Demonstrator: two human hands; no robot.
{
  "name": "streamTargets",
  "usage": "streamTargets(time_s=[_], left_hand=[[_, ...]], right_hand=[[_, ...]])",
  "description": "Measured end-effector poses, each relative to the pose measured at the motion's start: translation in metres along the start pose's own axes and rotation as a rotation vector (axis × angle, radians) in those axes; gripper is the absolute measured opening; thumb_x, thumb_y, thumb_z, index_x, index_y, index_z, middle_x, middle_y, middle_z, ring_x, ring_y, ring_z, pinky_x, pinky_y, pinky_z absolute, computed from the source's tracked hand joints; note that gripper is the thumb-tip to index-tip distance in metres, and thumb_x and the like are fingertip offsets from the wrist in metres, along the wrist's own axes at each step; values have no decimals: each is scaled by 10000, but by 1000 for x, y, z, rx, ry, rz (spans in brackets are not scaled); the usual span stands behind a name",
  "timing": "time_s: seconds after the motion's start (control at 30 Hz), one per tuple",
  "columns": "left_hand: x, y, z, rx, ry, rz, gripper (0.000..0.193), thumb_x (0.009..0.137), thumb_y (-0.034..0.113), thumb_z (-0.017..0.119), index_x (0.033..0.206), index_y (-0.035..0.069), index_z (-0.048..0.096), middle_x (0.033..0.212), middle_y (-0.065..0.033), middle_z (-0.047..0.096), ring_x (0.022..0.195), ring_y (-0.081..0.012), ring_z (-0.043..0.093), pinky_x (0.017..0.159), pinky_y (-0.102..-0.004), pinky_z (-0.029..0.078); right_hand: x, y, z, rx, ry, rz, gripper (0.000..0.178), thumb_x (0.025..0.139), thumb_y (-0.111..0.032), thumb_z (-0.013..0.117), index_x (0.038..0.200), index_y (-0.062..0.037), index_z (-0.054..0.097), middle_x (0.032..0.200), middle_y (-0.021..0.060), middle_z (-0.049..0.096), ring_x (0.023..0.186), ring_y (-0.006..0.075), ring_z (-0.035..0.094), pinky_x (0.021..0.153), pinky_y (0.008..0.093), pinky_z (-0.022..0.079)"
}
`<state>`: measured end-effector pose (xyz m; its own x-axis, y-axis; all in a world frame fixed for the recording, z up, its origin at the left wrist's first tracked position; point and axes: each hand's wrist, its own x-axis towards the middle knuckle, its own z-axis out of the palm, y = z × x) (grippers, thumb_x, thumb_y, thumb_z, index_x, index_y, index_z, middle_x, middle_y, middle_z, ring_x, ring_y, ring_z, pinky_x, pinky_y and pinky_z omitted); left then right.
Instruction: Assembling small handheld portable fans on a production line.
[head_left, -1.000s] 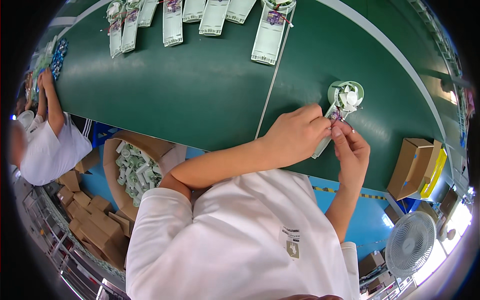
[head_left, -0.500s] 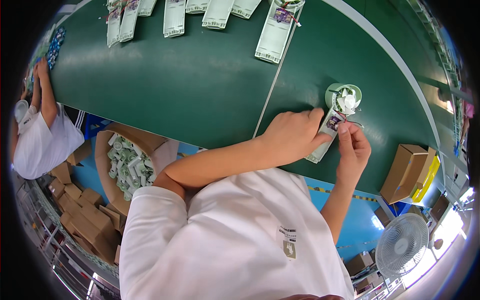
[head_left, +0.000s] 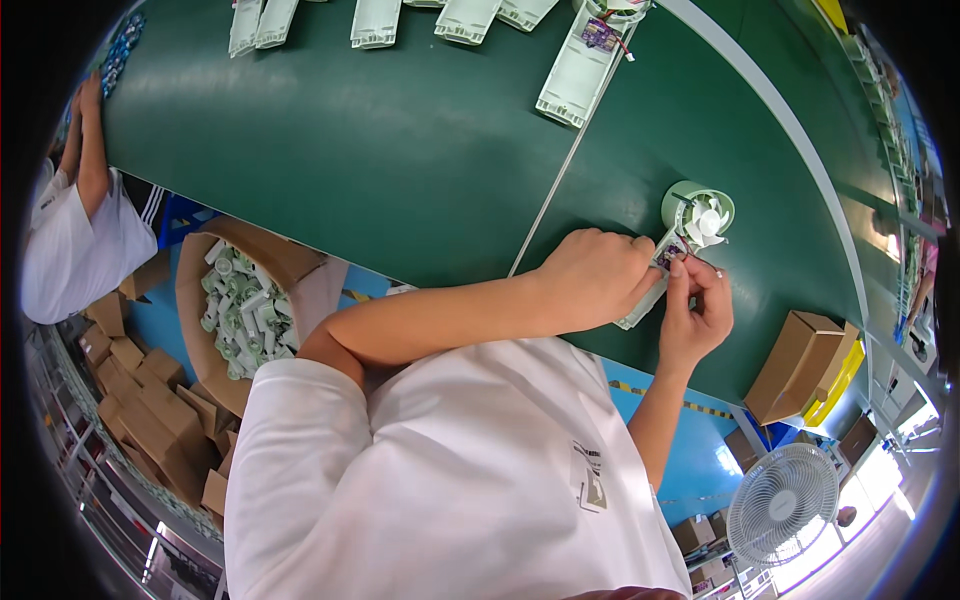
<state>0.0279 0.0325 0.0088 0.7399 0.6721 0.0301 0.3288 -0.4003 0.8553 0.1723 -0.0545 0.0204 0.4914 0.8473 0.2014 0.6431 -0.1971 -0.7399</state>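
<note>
A pale green handheld-fan housing (head_left: 643,306) lies on the green table with its inner side up. White fan blades (head_left: 707,220) sit in its round head (head_left: 680,205), and a small purple circuit board (head_left: 671,254) lies in the handle just below. My left hand (head_left: 600,272) is closed around the handle's left side, its fingers by the board. On the other side, my right hand (head_left: 700,312) pinches thumb and fingers together at the board's right edge. What lies between those fingertips is hidden. A thin wire with a small connector (head_left: 719,273) sticks out beside them.
Another housing (head_left: 578,80) with a board lies farther up the table (head_left: 380,150), past a seam; several more line the far edge. A carton of fan parts (head_left: 190,310) stands left, near a co-worker (head_left: 90,240). An open cardboard box (head_left: 795,365) and standing fan (head_left: 783,505) are right.
The view has shifted slightly. My right thumb and fingers have moved in closer to the circuit board. My left hand keeps its hold on the housing.
</note>
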Motion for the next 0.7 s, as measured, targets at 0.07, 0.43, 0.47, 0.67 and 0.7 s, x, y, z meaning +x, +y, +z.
streamTargets(time_s=[0.07,0.43,0.47,0.67,0.7], left_hand=[[-1,0,0,8,8,10,275,902,229,617,749,20,525,597,-128,599,516,-301,605,487,-390,488],[1,-2,2,30,-18,23,259,902,224,617,766,24,525,612,-123,605,526,-303,612,479,-390,486],[0,-2,2,28,-20,19,259,902,224,617,766,24,525,612,-123,605,526,-303,612,479,-390,486],[-1,-2,3,40,-18,24,254,900,217,622,774,16,530,615,-125,607,525,-310,609,476,-393,485],[-1,-2,4,40,-16,21,254,901,218,621,780,12,534,626,-127,612,533,-310,612,482,-395,488]], right_hand=[[1,-6,-2,-73,-21,-42,70,848,-16,720,912,-6,695,808,-2,628,646,34,519,555,172,386],[17,-24,-10,-395,-112,-378,89,822,-13,734,902,-18,694,729,19,579,549,52,519,476,207,397],[19,-26,-12,-395,-116,-375,89,822,-13,734,902,-18,694,729,19,579,549,52,519,476,207,397],[20,-30,-12,-288,-189,-155,84,816,-11,740,894,-16,710,704,19,566,526,56,485,464,209,355],[17,-25,-9,-251,-144,-176,89,816,-10,742,902,-15,717,707,21,573,524,57,474,465,208,348]])
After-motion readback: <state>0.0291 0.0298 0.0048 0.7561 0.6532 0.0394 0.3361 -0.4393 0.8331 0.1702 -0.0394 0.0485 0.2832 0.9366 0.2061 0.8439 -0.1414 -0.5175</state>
